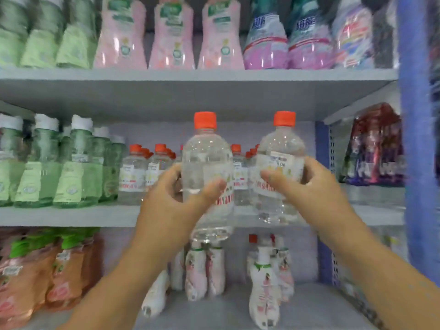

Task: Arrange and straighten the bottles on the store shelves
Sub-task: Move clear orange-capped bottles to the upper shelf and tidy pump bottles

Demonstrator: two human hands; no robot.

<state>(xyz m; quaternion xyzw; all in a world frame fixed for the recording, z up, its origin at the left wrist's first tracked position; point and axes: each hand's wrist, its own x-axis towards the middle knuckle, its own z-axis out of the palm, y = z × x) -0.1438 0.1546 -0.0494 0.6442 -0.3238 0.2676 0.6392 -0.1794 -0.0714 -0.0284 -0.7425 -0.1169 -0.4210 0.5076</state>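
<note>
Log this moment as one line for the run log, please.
left hand: grips clear bottle | right hand: grips second clear bottle | both orange-capped, upright, before middle shelf

left hand (pixel 181 198) gripping, fingers curling, arm reaching up | right hand (pixel 309 184) gripping likewise, arm reaching up

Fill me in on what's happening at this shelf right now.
A person stands facing store shelves and holds two clear bottles with orange caps, one in each hand. The left hand grips the left bottle, the right hand grips the right bottle. Both are upright, held in front of the middle shelf, where more orange-capped bottles stand in rows beside green bottles.
</note>
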